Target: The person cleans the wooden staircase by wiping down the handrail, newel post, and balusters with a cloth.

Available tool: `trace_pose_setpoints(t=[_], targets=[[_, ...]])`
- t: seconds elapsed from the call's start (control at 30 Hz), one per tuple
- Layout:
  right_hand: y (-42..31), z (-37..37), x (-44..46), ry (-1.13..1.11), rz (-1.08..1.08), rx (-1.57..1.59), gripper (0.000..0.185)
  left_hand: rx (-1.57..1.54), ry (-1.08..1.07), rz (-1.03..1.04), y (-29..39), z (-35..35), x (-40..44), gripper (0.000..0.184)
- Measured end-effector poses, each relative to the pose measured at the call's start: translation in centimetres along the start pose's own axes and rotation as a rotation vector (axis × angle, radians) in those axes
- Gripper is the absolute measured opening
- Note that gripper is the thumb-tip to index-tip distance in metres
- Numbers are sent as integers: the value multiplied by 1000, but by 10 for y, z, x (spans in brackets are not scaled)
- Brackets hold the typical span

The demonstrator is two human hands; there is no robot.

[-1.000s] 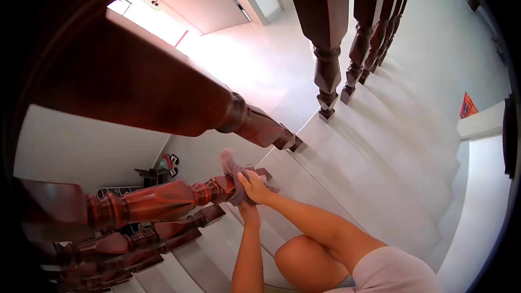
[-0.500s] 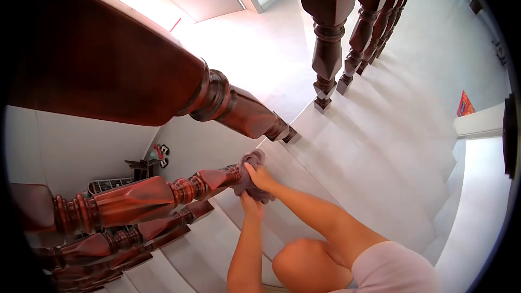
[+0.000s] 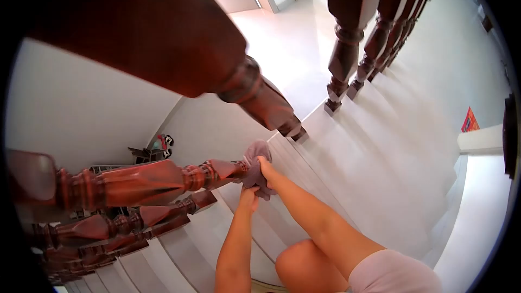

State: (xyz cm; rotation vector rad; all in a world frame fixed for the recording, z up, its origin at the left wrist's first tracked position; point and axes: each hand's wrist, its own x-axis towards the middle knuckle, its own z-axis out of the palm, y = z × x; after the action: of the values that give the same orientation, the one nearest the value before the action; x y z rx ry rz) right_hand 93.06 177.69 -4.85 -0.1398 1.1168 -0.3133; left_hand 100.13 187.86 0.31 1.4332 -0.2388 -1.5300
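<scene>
A mauve-grey cloth [image 3: 255, 176] is wrapped about the foot of a dark red-brown wooden baluster [image 3: 144, 183], close to the stair tread. My right hand [image 3: 266, 172] is closed on the cloth from the right side. Lower down, my left hand [image 3: 249, 197] grips the cloth's near edge, its fingertips partly hidden. The end of the baluster under the cloth cannot be seen.
A thick dark newel post [image 3: 163, 27] crosses the upper left. More balusters [image 3: 345, 57] rise at the upper right, and others [image 3: 97, 230] at the lower left. Pale stairs [image 3: 201, 239] descend below. A red packet [image 3: 470, 120] lies by the right wall.
The view has shifted, so the newel post sits further right. The cloth stays at the same baluster's foot, its folds changed, with both hands still on it.
</scene>
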Motion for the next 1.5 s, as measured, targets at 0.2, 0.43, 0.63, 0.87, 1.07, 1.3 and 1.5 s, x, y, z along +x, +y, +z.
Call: trace_pose_setpoints(t=[0.2, 0.43, 0.63, 0.87, 1.07, 1.3, 1.5], targets=[[-2, 9, -41, -189, 106, 285, 55, 700, 74, 29, 54, -6, -54, 39], [-37, 44, -200, -642, -101, 200, 53, 628, -52, 35, 151, 33, -166, 28], [-27, 99, -352, -767, -522, -147, 46, 447, -17, 378, 185, 26, -313, 35], [-41, 272, -457, -878, -1527, -684, 39, 464, 842, 1404, 323, 33, -455, 70], [-73, 399, -521, -738, -2052, -588, 33, 351, 483, 1305, 475, 14, -458, 53], [-55, 360, -449, -835, -2314, -946, 47, -37, 27, 1475, 432, -58, -291, 52], [-55, 356, -451, -785, -2388, -1056, 37, 306, 306, 1461, 378, -35, -306, 47]])
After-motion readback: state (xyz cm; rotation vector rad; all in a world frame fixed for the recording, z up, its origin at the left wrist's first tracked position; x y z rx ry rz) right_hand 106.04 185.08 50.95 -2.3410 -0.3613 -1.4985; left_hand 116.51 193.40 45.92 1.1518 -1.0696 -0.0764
